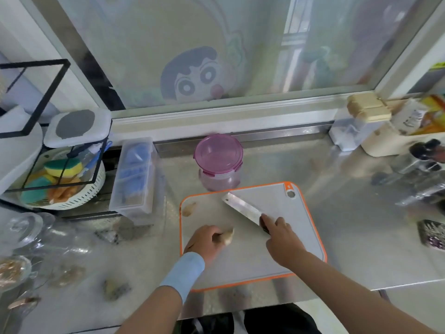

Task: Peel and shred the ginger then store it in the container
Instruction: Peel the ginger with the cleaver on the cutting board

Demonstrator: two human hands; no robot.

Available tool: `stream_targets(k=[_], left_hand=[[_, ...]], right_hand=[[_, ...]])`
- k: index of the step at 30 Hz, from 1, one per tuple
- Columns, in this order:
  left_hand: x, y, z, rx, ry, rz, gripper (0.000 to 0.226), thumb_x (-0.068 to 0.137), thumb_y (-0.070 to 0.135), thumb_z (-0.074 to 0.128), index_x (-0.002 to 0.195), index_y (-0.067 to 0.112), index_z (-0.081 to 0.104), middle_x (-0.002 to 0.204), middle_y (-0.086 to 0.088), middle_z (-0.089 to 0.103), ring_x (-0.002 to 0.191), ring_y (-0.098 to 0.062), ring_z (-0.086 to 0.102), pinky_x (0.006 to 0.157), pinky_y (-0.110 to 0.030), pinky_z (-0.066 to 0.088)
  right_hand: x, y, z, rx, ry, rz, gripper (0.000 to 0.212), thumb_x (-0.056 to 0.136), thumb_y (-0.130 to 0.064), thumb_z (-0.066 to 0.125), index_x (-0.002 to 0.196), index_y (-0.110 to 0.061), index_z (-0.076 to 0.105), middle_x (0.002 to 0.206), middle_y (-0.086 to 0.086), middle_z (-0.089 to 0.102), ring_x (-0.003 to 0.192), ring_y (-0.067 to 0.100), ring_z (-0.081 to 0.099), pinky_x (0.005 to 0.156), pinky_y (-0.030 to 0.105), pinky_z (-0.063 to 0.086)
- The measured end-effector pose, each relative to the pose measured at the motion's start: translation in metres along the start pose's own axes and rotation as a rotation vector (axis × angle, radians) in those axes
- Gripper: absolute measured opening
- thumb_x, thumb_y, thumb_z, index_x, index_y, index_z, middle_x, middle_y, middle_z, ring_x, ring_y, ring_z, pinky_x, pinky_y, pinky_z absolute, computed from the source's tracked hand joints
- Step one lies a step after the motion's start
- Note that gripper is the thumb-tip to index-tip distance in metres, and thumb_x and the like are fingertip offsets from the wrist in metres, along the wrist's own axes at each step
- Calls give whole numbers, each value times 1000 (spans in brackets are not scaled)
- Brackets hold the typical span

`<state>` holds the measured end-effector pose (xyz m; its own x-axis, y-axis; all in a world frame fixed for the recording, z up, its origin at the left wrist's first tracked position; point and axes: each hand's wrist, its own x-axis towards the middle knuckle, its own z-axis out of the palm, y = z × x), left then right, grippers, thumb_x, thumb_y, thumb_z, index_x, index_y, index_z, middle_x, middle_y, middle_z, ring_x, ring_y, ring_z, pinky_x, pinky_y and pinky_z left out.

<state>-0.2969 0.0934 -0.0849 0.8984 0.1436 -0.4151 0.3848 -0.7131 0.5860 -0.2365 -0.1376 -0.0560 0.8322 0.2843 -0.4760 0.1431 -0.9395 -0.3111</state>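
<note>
A grey cutting board [284, 256] with an orange rim lies on the steel counter. My left hand [206, 244] grips a pale piece of ginger [226, 235] on the board's left side. My right hand [283, 233] holds the dark handle of a cleaver [242, 207], whose blade lies low over the board and points up-left. A second small ginger piece [189, 209] rests at the board's far-left corner. Just behind the board stands a clear round container with a pink lid [218, 154], its lid on.
A clear box with blue items [133, 174] sits left of the board. A white basket of sponges [60, 186] is further left. Glass jars [26, 227] and scraps lie at the front left. Bottles and boxes [409, 131] crowd the back right.
</note>
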Motion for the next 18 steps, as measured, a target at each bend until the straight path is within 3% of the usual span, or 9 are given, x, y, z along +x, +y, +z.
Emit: stream_targets(k=[3,7,11,14,18], left_hand=[[-2,14,13,-1,91,-63,26,76,47,65,97,30,63,96,8,61,97,-17,59,84,-31,48],[-3,34,25,131,145,-112,34,78,49,67,103,27,58,104,4,61,104,-20,54,85,-31,47],[-1,40,14,52,127,-133,31,80,57,57,88,27,53,92,6,59,88,-21,56,76,-31,46],[-1,41,5,-60,120,-16,16,84,42,62,90,29,56,95,9,56,86,-11,57,79,-26,44],[-5,36,13,-67,40,230,11,78,10,67,83,19,68,97,14,52,84,-6,60,82,-22,52]], right_hand=[[-6,1,-2,85,17,-11,62,91,-10,42,148,-31,30,107,2,36,88,28,48,75,34,44],[-7,1,-4,179,21,12,57,95,-16,40,148,-35,32,117,4,45,100,31,57,82,36,48],[-6,4,-5,228,36,24,49,101,-29,38,149,-38,33,117,3,50,107,29,57,90,37,48],[-6,7,-4,242,36,-13,44,104,-45,36,147,-42,35,115,1,53,109,25,56,90,35,46],[-7,9,0,228,25,-83,42,104,-43,38,146,-43,40,101,-4,49,105,22,57,86,32,46]])
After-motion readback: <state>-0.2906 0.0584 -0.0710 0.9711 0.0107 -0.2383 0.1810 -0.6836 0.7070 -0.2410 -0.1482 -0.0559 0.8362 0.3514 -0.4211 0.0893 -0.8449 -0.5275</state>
